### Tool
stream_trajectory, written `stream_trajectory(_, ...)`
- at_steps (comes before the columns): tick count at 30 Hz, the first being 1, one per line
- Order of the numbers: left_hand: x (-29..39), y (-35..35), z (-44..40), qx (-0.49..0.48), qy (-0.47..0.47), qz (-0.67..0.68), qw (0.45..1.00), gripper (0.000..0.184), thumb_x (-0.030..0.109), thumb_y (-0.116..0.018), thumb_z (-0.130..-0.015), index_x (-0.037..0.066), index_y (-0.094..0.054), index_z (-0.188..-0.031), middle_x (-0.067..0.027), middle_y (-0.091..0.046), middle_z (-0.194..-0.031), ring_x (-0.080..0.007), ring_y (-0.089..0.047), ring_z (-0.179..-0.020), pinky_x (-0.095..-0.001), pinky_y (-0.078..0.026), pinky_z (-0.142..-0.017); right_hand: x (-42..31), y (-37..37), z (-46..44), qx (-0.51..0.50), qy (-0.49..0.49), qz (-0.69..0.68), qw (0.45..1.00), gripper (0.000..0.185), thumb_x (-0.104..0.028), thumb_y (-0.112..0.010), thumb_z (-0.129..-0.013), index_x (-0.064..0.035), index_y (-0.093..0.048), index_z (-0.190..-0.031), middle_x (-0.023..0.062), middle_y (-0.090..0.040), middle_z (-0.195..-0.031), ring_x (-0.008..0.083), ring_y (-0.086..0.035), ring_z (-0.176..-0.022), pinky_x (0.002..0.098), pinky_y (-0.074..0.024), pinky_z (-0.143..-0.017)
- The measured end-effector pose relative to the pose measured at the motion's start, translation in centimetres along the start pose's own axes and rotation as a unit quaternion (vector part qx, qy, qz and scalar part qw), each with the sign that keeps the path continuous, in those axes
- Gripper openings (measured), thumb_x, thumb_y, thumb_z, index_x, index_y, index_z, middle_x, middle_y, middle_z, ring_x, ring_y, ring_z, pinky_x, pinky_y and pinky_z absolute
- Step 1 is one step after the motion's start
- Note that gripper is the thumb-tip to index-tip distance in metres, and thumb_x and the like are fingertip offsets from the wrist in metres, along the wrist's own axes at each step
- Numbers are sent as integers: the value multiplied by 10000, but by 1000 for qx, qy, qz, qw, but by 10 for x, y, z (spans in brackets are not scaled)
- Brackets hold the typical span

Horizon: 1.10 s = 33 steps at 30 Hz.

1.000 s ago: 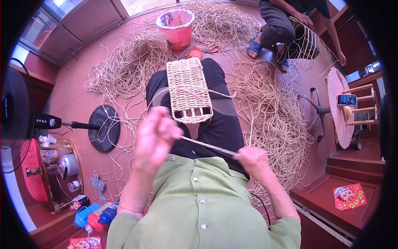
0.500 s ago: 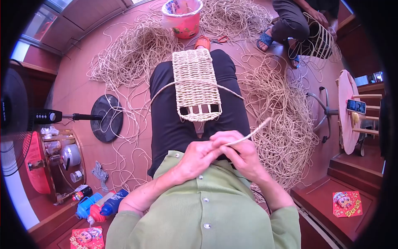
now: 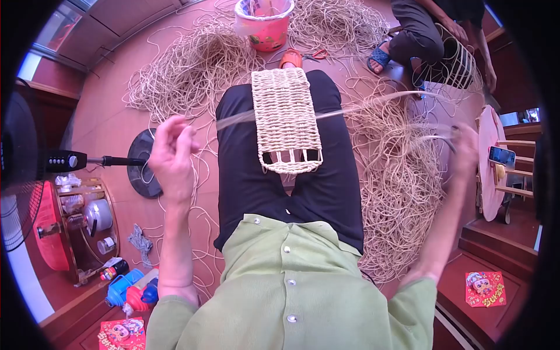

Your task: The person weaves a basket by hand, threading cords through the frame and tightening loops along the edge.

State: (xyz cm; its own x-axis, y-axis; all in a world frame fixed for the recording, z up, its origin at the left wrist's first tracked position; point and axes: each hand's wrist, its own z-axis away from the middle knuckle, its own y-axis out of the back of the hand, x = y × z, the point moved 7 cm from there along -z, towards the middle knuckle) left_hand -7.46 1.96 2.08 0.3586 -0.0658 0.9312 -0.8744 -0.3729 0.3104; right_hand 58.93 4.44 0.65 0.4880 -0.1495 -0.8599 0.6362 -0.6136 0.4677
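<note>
A woven cord panel (image 3: pixel 287 116) lies across my thighs, its near end showing open gaps between bare spokes. A pale cord (image 3: pixel 373 105), smeared by motion, stretches out from both sides of the panel; I cannot tell how it passes at the panel. To the left of my knees, my left hand (image 3: pixel 175 154) is raised with curled fingers apart, and no cord shows in it. Far out to the right, my right hand (image 3: pixel 464 149) is blurred. A short curved strand (image 3: pixel 436 138) shows beside it; whether the fingers hold it is unclear.
Heaps of loose cord (image 3: pixel 396 198) cover the floor to the right and ahead. A pink bucket (image 3: pixel 269 35) stands beyond my feet, near red-handled scissors (image 3: pixel 318 55). A fan base (image 3: pixel 143 166) is at left. Another person (image 3: pixel 417 35) sits at upper right beside a frame of spokes (image 3: pixel 458 64).
My hands were together at my lap with a cord end between them. They have parted widely, left and right. The cord by the panel is now blurred and swings higher at right.
</note>
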Motion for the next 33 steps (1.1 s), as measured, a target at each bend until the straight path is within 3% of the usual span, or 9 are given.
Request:
stream_trajectory(1, 11, 5, 5, 8, -8, 36, 999, 149, 112, -619, -1047, 5, -689, -1122, -47, -704, -917, -95, -648, -716, -258, -529, -625, 62, 74, -44, -12, 172, 288, 942, 287, -217, -539, -1067, -79, -737, -1221, 159, -652, -1240, 312, -614, -1155, 380, -463, -1034)
stream_trajectory(2, 11, -3, 16, -69, 28, 60, 995, 168, 107, -598, -1053, -26, -690, -1100, -80, -715, -937, -123, -685, -749, -271, -565, -649, 124, 147, -78, 81, 330, 536, 773, 319, -259, -557, -1051, -85, -737, -1247, 193, -595, -1420, 314, -571, -1272, 392, -415, -1148)
stream_trajectory(3, 2, -17, 32, -136, 105, 107, 979, 174, 107, -595, -1052, -26, -695, -1101, -100, -724, -957, -145, -707, -779, -284, -587, -683, 85, 160, -47, 128, 234, 598, 756, 268, -195, -569, -1033, -70, -757, -1176, 198, -519, -1518, 340, -566, -1305, 402, -419, -1160)
stream_trajectory(8, -49, -95, 117, -283, 361, 284, 842, 334, 142, -603, -1053, -57, -588, -1320, -213, -704, -1195, -273, -737, -1035, -365, -634, -842, -30, 7, 113, -53, 236, 317, 917, 224, -26, -569, -1007, -20, -721, -1171, 154, -708, -1243, 314, -658, -1161, 447, -475, -1060)
stream_trajectory(10, -47, -109, 132, -291, 388, 335, 808, 417, 197, -620, -1055, -62, -546, -1374, -230, -679, -1261, -296, -714, -1112, -392, -619, -905, -59, -83, 185, -242, 49, 30, 968, 358, 44, -562, -993, -39, -688, -1318, 97, -734, -1189, 165, -708, -881, 309, -585, -776)
stream_trajectory(16, -35, -147, 116, -258, 375, 461, 762, 612, 411, -504, -1101, -70, -471, -1477, -246, -613, -1407, -359, -631, -1281, -494, -553, -1036, -97, -164, 247, -364, 38, -16, 930, 302, -46, -650, -1003, -54, -707, -1299, 95, -742, -893, 106, -625, -601, 271, -523, -574)
stream_trajectory(22, -34, -155, 123, -256, 361, 444, 779, 549, 359, -485, -1109, -91, -521, -1422, -258, -642, -1358, -335, -636, -1277, -503, -558, -1048, -107, -155, 252, -458, -97, -78, 880, 239, -57, -560, -1043, -20, -706, -1228, 21, -652, -669, 82, -634, -583, 247, -513, -555)
stream_trajectory(30, -40, -130, 163, -284, 463, 495, 678, 566, 392, -470, -1115, -60, -500, -1453, -239, -646, -1340, -346, -645, -1248, -465, -520, -1063, -110, -187, 330, -660, -198, -167, 706, 185, -161, -588, -1059, -30, -719, -1053, 6, -661, -714, 71, -605, -610, 256, -496, -576)
stream_trajectory(33, -38, -97, 174, -292, 442, 400, 748, 529, 344, -452, -1132, -76, -515, -1448, -260, -647, -1335, -303, -662, -1210, -441, -526, -1063, -114, -199, 335, -674, -190, -140, 700, 212, -193, -597, -1059, -24, -713, -1006, 7, -658, -714, 69, -595, -605, 259, -485, -567)
